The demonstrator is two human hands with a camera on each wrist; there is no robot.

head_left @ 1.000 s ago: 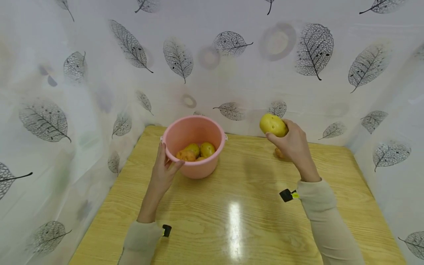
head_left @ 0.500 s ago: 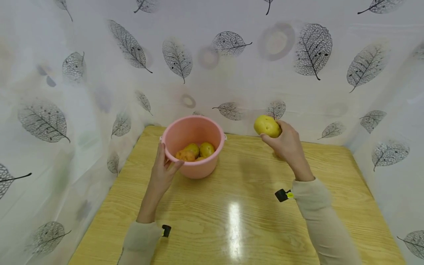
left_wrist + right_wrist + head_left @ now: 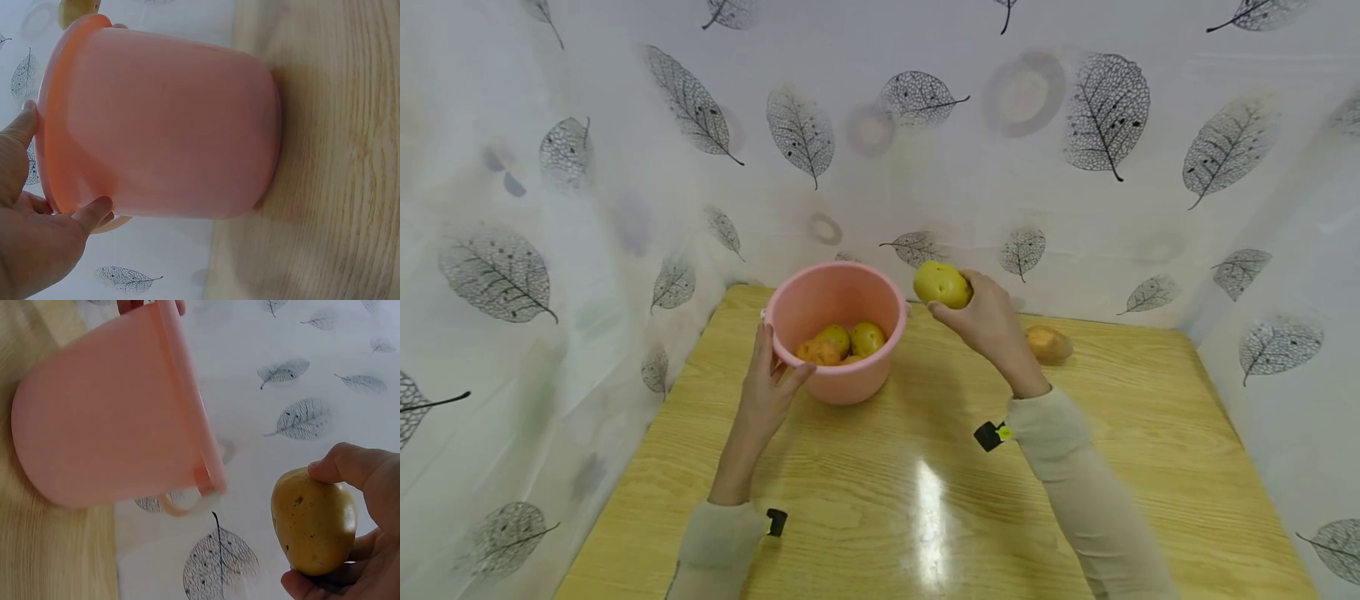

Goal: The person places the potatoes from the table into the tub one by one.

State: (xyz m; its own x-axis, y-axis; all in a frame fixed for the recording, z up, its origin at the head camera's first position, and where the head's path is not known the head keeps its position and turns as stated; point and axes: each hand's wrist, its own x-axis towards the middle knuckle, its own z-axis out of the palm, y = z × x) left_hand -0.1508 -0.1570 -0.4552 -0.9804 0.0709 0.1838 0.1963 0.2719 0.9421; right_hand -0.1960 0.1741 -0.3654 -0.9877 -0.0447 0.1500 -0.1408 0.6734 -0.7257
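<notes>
In the head view a pink bucket (image 3: 850,387) stands upright on the table, with several potatoes (image 3: 868,339) lying at its bottom. My left hand (image 3: 767,392) holds the bucket's near left rim, its thumb and fingers spread along the edge. My right hand (image 3: 988,321) grips a yellow potato (image 3: 942,284) in the air, just right of the bucket and about level with its rim. The right wrist view has this potato (image 3: 312,519) pinched between thumb and fingers, apart from the bucket (image 3: 112,412).
Another potato (image 3: 1048,344) lies on the wooden table (image 3: 850,500) towards the back right, behind my right forearm. A pale curtain (image 3: 910,183) with a leaf print hangs along the table's back and sides. The bucket's handle (image 3: 181,505) hangs at its side.
My right hand has carried its potato left towards the bucket, uncovering the potato on the table. My left hand and the bucket have stayed in place.
</notes>
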